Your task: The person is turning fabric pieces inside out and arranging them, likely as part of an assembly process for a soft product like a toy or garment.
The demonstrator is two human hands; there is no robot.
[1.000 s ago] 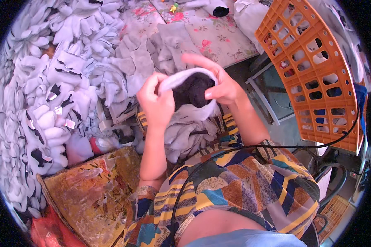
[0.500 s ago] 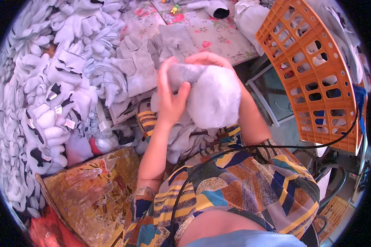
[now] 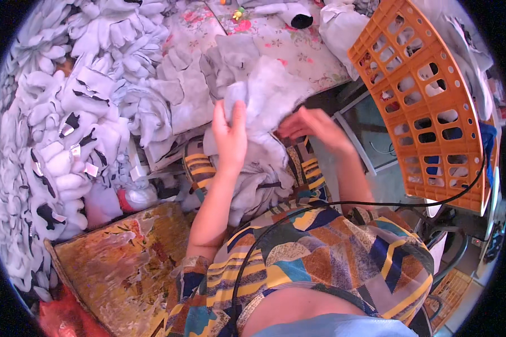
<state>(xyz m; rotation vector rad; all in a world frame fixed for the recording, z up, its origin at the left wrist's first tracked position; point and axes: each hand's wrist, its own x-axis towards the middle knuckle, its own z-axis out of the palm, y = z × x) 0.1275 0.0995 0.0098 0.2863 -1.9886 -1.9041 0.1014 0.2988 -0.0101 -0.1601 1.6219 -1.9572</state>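
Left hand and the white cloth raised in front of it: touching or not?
Touching. The head view shows the left hand with its thumb pressed over the white cloth.

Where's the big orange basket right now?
In the head view, the big orange basket is at the upper right, to the right of the flowered table and the right hand, with a black cable crossing its lower part.
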